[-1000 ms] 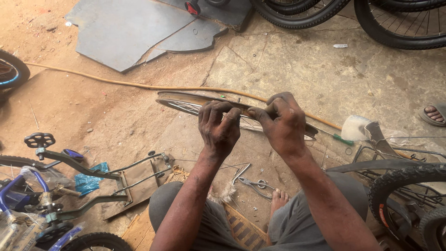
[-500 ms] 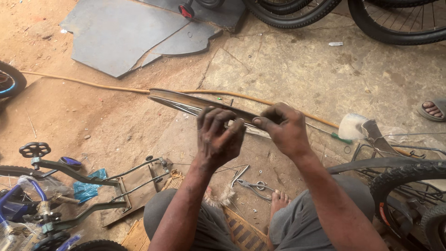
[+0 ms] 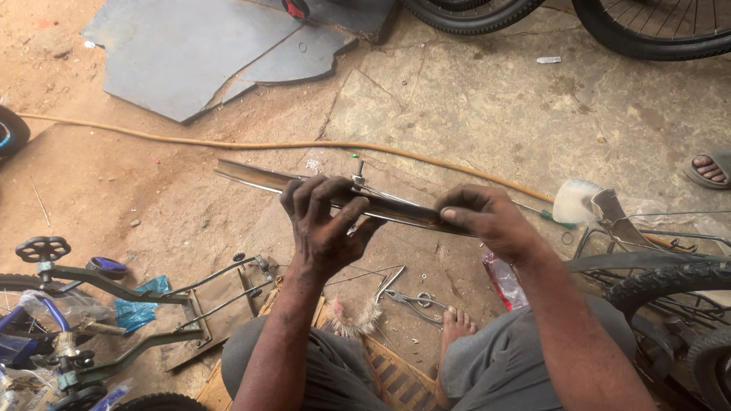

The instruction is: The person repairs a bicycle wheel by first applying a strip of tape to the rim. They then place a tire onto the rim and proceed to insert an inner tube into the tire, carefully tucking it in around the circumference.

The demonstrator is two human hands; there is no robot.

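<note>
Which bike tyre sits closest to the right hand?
The knobby tyre at the right edge, beside the right hand and forearm. The two tyres along the top edge lie farther off.

Metal strip (image 3: 335,194) held level across both hands: left hand (image 3: 324,224) near its middle, right hand (image 3: 487,221) at its right end. Hose (image 3: 228,143) on the ground beyond the hands, running left to right. Flat sheets (image 3: 190,53) farther beyond, to the left; wheels (image 3: 647,27) beyond, to the right. Pliers (image 3: 415,301) on the ground below, between the hands, with the bare foot (image 3: 457,323) just beside them. Small bicycle frame (image 3: 114,304) lower left of the left hand; tyre (image 3: 670,281) lower right of the right hand.
</note>
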